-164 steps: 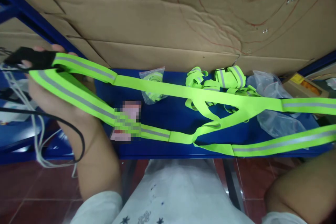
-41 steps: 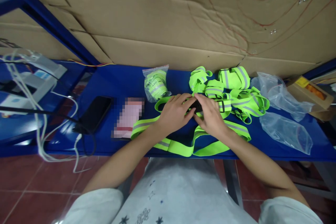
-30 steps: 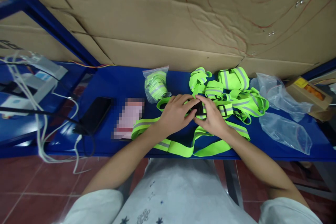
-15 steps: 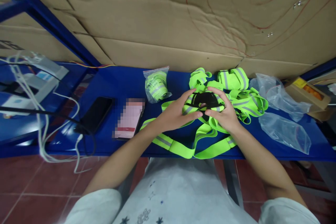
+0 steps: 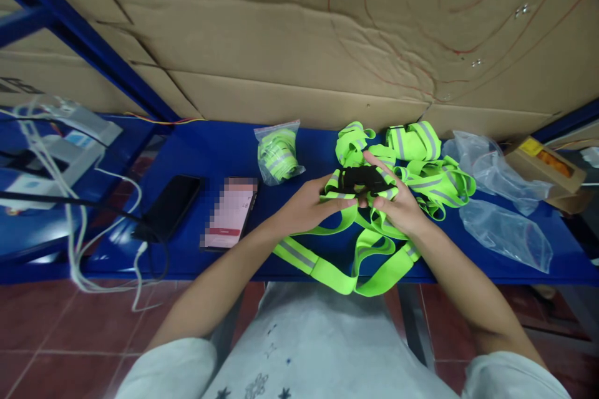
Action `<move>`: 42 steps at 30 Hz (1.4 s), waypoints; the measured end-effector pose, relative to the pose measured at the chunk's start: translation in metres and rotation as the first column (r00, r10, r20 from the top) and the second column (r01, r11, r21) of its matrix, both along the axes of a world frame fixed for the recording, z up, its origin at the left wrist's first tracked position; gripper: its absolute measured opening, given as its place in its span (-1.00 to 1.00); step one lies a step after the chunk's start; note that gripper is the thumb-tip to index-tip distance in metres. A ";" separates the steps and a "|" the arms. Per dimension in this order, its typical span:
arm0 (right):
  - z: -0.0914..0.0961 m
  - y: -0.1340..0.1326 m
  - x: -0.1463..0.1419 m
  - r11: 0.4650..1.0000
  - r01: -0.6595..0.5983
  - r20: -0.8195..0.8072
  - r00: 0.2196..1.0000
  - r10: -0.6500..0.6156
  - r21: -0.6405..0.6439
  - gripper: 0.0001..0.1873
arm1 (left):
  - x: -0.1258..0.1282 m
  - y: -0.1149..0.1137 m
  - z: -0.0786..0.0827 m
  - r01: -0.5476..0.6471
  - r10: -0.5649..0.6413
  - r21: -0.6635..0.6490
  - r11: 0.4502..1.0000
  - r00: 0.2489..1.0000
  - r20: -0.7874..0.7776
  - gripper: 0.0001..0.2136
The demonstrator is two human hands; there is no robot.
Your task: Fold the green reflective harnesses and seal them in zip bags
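Holds a bright green strap near the front edge of the blue surface. Curls the left hand around one side of the bunch, thumb in front. Curls the right hand around the other side, thumb in front too, with one finger poking out straight at the back. Has a black part in between. Hard to tell about most fingertips, hidden behind the bunch.

Could lose a fold, most of all from a light squeeze, with such soft, bendy bands. Has long loops drooping loose toward the lap, showing past the front edge in this view. Could slip down to the floor from the pull of those loops. Could end up twisted or knotted too, from tugging on crossed bands.

Could snag on the other green straps just beside the right hand. Looks much the same in colour, so easy to pick up a wrong end there by mistake. Might also bump the phone with a pink screen, near the left arm, from a wide swing of the elbow.
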State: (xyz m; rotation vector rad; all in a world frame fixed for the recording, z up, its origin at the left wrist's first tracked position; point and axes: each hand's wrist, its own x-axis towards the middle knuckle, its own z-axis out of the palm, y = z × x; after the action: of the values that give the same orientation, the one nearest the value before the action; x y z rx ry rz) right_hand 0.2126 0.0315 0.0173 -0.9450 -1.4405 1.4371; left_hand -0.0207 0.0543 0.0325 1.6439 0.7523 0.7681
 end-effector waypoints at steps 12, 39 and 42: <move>0.005 -0.001 0.002 0.997 0.006 0.049 0.999 -0.009 0.075 -0.20 | 0.003 -0.003 0.004 0.074 -0.039 -0.294 0.953 0.992 0.123 -0.46; 0.004 0.007 -0.007 0.958 0.054 -0.067 0.995 -0.075 -0.281 -0.53 | 0.011 0.000 -0.019 -0.087 0.087 -0.034 0.996 0.996 0.005 -0.50; -0.004 0.009 -0.005 0.964 0.052 -0.054 0.996 -0.069 -0.261 -0.56 | 0.012 -0.003 -0.015 -0.091 0.092 -0.072 0.993 0.996 0.016 -0.56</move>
State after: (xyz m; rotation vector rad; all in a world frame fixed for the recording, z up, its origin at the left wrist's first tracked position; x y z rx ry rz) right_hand 0.2078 0.0404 0.0129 -1.0853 -1.1861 1.6216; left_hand -0.0087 0.0515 0.0175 1.5447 0.8368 0.8115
